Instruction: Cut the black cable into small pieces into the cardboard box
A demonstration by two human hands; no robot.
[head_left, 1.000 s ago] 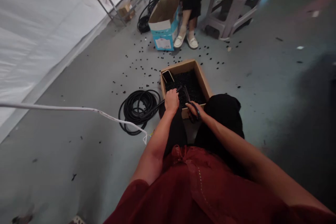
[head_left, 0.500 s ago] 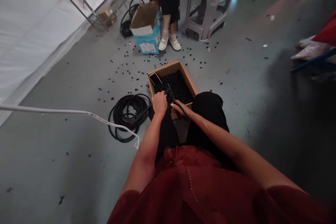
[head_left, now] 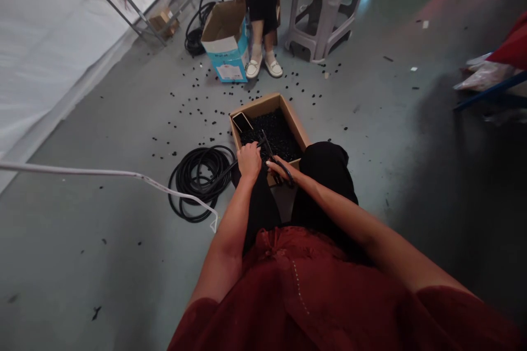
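Observation:
My left hand (head_left: 249, 160) is closed around a black rubber hose (head_left: 231, 166), whose free end pokes out past my fingers over the box. The rest of that hose lies as a coil (head_left: 201, 182) on the floor to the left. In my right hand (head_left: 281, 169) is a pair of scissors (head_left: 267, 145), its blades pointing away from me beside the hose end. Whether the blades touch the hose I cannot tell. Beneath both hands, a cardboard box (head_left: 293, 120) holds a heap of small black cut pieces (head_left: 274, 129) and a small open carton (head_left: 242, 122).
Small black bits lie scattered over the grey floor. Opposite sits a person (head_left: 263, 16) behind a blue-and-white carton (head_left: 228, 57), near a grey plastic stool (head_left: 325, 11). A white cord (head_left: 140, 176) reaches in from the left. A metal rack (head_left: 135, 22) stands at the back left.
The whole view has shifted slightly. My hands, the hose and the scissors keep nearly the same places over the box. Opposite, the person's hands are a little higher in the picture.

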